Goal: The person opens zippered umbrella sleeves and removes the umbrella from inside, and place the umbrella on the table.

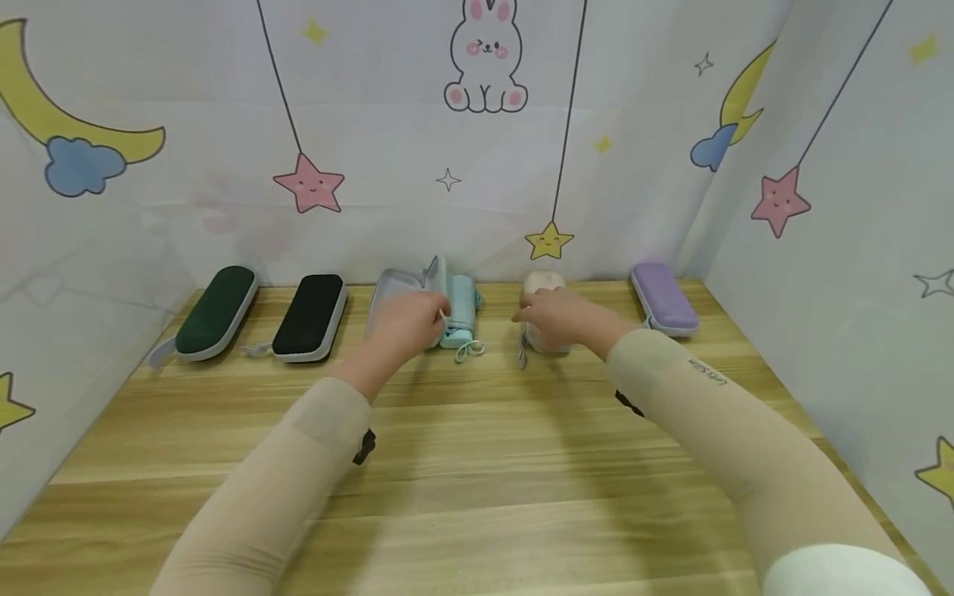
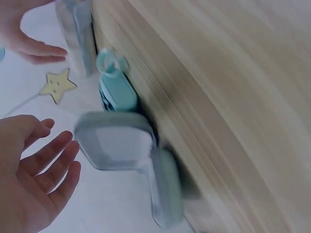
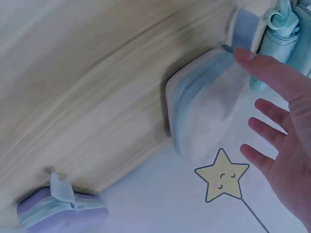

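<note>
An unzipped pale case [image 2: 167,187] stands with its lid raised in the left wrist view. Beside that lid the left hand [image 2: 36,170] has its fingers apart and slightly bent, with nothing visible between them. A folded teal umbrella [image 1: 462,306] lies right of the case, its loop toward the near side. Over a closed cream case [image 3: 209,102] is the right hand [image 3: 286,116], fingers spread, thumb at the case's strap end; whether the thumb touches it is unclear.
At the left lie a dark green case [image 1: 216,313] and a black case [image 1: 309,316], each with a strap. A purple case [image 1: 665,298] lies at the right. Behind the wooden table [image 1: 477,480] hangs a printed white curtain [image 1: 387,141].
</note>
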Demonstrator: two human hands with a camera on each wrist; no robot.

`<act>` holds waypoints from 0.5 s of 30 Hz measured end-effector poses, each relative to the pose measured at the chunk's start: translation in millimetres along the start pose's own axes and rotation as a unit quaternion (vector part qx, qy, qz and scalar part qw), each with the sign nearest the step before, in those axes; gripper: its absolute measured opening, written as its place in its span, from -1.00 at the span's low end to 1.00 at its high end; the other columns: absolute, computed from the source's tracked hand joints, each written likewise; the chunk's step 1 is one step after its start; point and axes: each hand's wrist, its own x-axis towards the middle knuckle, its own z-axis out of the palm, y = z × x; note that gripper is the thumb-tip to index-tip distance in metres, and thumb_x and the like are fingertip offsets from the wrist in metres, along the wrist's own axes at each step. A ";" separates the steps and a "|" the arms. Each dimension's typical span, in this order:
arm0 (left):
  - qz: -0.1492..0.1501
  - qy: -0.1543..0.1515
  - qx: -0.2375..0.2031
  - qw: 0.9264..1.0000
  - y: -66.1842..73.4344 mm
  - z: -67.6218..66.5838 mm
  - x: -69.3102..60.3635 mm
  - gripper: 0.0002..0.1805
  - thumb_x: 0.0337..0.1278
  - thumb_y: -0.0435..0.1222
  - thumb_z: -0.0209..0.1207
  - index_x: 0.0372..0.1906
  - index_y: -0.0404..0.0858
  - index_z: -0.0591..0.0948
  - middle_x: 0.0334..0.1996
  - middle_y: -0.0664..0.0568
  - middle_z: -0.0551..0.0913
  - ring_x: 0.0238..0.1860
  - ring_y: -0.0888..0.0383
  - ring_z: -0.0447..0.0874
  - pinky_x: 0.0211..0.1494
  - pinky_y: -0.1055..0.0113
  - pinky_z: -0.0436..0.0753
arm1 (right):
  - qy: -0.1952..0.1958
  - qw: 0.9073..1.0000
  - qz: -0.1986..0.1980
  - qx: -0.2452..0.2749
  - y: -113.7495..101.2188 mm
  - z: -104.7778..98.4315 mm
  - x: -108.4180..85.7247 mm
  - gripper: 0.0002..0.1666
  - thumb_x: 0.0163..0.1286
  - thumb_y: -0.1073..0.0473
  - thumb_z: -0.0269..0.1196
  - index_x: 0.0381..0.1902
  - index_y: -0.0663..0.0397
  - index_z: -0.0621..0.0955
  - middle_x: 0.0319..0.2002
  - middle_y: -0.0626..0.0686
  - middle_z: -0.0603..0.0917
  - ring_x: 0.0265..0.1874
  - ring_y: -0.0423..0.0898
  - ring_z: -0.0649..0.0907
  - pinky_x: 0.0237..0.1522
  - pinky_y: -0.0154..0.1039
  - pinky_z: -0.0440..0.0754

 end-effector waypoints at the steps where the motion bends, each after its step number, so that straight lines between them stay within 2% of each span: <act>1: 0.008 0.009 0.006 1.000 5.7 -1.0 -2.1 -0.75 0.31 -0.36 0.04 -0.06 -0.18 0.68 -0.20 0.02 0.70 -0.28 0.08 0.63 -0.23 0.18 0.59 | -0.005 1.000 -0.005 -0.012 0.6 1.0 -1.2 -0.30 0.26 0.28 0.35 0.36 0.02 0.43 0.33 0.17 0.37 0.29 0.17 0.37 0.19 0.19 0.38; 5: 0.047 0.059 0.024 0.997 29.0 -3.7 -8.6 -0.77 0.29 -0.35 0.04 -0.13 -0.13 0.70 -0.29 0.07 0.68 -0.45 0.15 0.55 -0.46 0.30 0.53 | -0.021 0.998 -0.011 -0.059 3.9 9.0 -2.8 -0.09 0.16 0.37 0.42 0.44 0.00 0.32 0.44 0.16 0.23 0.38 0.17 0.26 0.20 0.23 0.37; 7: 0.071 0.061 0.030 0.995 40.8 -3.8 -10.3 -0.78 0.29 -0.34 0.06 -0.13 -0.13 0.70 -0.28 0.08 0.69 -0.43 0.16 0.57 -0.47 0.32 0.52 | -0.020 0.997 -0.009 -0.078 6.6 14.0 -2.9 -0.06 0.16 0.42 0.40 0.46 -0.01 0.28 0.47 0.15 0.18 0.41 0.17 0.22 0.20 0.25 0.35; 10: 0.103 0.029 0.037 0.994 56.9 -0.6 -11.1 -0.79 0.30 -0.32 0.09 -0.09 -0.12 0.69 -0.25 0.09 0.71 -0.37 0.17 0.63 -0.44 0.33 0.55 | -0.010 0.995 -0.003 -0.097 12.3 20.8 -2.8 -0.13 0.27 0.47 0.29 0.47 -0.04 0.27 0.49 0.11 0.16 0.43 0.16 0.18 0.21 0.25 0.34; 12: 0.113 -0.005 0.039 0.993 65.5 3.1 -11.7 -0.78 0.31 -0.30 0.09 -0.05 -0.10 0.68 -0.22 0.09 0.70 -0.36 0.18 0.62 -0.46 0.33 0.54 | 0.004 0.994 -0.003 -0.106 16.1 23.8 -2.7 -0.19 0.32 0.47 0.23 0.47 -0.04 0.28 0.48 0.10 0.17 0.43 0.16 0.19 0.21 0.24 0.35; 15: 0.123 -0.039 0.055 0.990 75.5 9.1 -12.8 -0.78 0.33 -0.28 0.10 -0.01 -0.08 0.66 -0.23 0.09 0.68 -0.44 0.19 0.58 -0.53 0.33 0.50 | 0.022 0.993 -0.012 -0.116 20.4 26.3 -1.9 -0.23 0.34 0.48 0.20 0.45 -0.03 0.31 0.46 0.10 0.22 0.41 0.16 0.22 0.20 0.23 0.37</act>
